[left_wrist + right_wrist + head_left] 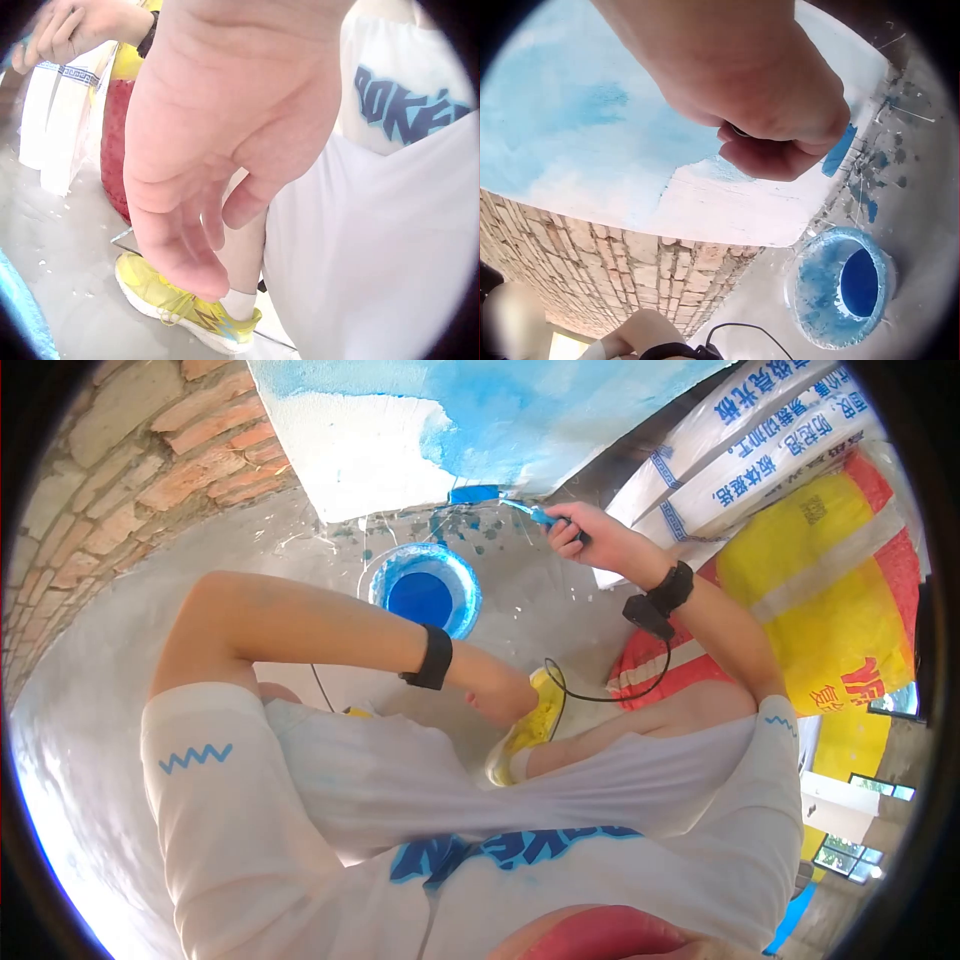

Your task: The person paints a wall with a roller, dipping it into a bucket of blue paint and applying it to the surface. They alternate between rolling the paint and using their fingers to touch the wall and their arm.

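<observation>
My right hand (597,535) grips the blue handle of a small paint roller (474,494). The roller's blue head lies against the lower edge of a white wall (370,440) partly covered in light blue paint. In the right wrist view the right hand (772,112) has curled fingers, and the roller head (840,152) shows past the knuckles. My left hand (497,685) hangs in front of the body with loosely bent fingers. Nothing is in the left hand (217,165) in its wrist view. A paint-smeared bucket (462,575) with deep blue paint stands on the floor between the arms and the wall.
Blue splashes mark the floor (520,605) along the wall's foot. A brick wall (200,440) is at the left. White wrapped boards (720,450) and a yellow and red sack (820,560) lie at the right. A cable loops from the right wrist near a yellow shoe (540,710).
</observation>
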Demonstrator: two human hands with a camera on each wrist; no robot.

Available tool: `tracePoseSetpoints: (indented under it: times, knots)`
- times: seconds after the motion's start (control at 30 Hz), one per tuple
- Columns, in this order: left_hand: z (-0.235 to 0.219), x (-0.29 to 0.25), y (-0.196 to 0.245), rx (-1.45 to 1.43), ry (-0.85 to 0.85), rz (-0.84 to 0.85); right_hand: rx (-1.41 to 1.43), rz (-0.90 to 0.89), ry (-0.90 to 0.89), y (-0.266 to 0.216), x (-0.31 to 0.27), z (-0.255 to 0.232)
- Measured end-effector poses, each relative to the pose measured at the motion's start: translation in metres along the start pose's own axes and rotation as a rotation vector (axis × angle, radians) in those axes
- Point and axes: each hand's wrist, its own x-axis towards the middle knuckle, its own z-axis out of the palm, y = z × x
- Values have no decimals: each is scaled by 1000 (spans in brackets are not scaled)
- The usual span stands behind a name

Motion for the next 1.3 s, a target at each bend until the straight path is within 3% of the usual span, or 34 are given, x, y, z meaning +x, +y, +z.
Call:
tracePoseSetpoints:
  times: [0.13, 0.2, 0.27, 0.4, 0.57, 0.63, 0.8, 0.93, 1.07, 1.13, 1.2, 1.23, 1.3]
  knots:
    - [-3, 6, 4, -7, -32, 11, 71, -7, 17, 1, -29, -7]
    - [-8, 10, 2, -34, -42, 30, 70, -148, 107, 6, -53, -3]
    - [-11, 22, -3, -55, -69, 72, 102, -199, 5, -11, -96, -13]
    - [-3, 49, -16, -48, -38, 257, 24, -272, 121, -12, -138, 5]
    - [4, 48, -16, 52, -59, 261, -215, -265, 167, 3, -95, -10]
    - [-3, 27, -8, 15, -73, 133, -210, -222, 190, 6, -77, -10]
    - [-2, 7, -1, 42, -33, 109, -144, -82, 149, 11, -40, -12]
    - [-8, -5, 6, 36, -21, 133, -162, -91, 135, 15, -43, 7]
    - [-8, -8, -2, -82, 145, 210, -383, -176, 194, 7, -81, 33]
    - [-10, -5, -1, -44, 93, 210, -455, -196, 211, 14, -99, 49]
    - [-11, -2, -1, -9, 98, 216, -690, -306, 390, 24, -114, 61]
    - [-13, 0, 0, 21, 96, 236, -700, -318, 388, 28, -118, 65]
    - [-18, 11, 4, 45, 60, 201, -1000, -348, 462, 39, -126, 68]
